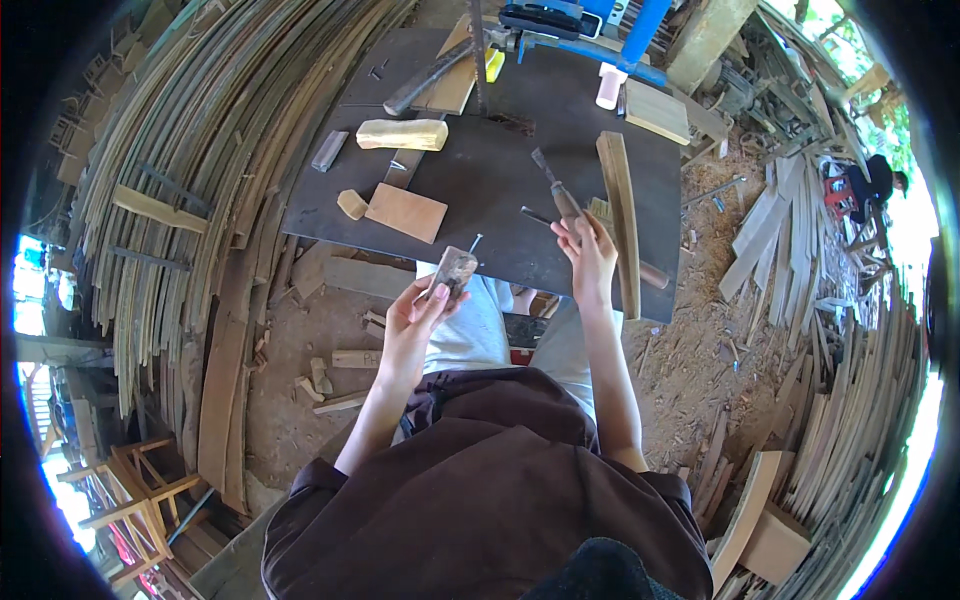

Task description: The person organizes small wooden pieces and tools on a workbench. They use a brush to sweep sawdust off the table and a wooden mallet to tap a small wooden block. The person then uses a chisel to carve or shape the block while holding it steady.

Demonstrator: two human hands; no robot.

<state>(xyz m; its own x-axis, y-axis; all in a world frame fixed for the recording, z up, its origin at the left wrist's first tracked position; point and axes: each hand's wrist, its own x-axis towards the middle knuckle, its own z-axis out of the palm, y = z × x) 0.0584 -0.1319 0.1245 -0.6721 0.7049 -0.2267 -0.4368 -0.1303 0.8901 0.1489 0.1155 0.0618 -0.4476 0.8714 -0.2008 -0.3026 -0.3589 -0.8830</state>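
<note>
In my left hand (pixel 420 310) is a small, worn wooden block (pixel 456 268), pinched between thumb and fingers near the table's front edge. A nail or screw (pixel 476 242) shows at the block's upper end; whether it is fixed in the block I cannot tell. My right hand (pixel 590 255) closes around the wooden handle of a chisel (pixel 563 198), its blade pointing away over the table. A dark metal blade (pixel 537 215) lies just left of those fingers. Right of the hand, a long wooden strip (pixel 621 210) lies lengthwise, with a round wooden handle (pixel 653 276) beside it.
The dark tabletop (pixel 480 200) carries a pale yellowish block (pixel 402 135), a flat brown board (pixel 406 212), a hammer (pixel 430 78) and a light bottle (pixel 610 86). Blue metal framing (pixel 645 35) stands at the back. Stacked planks (pixel 230 120) line the left side.
</note>
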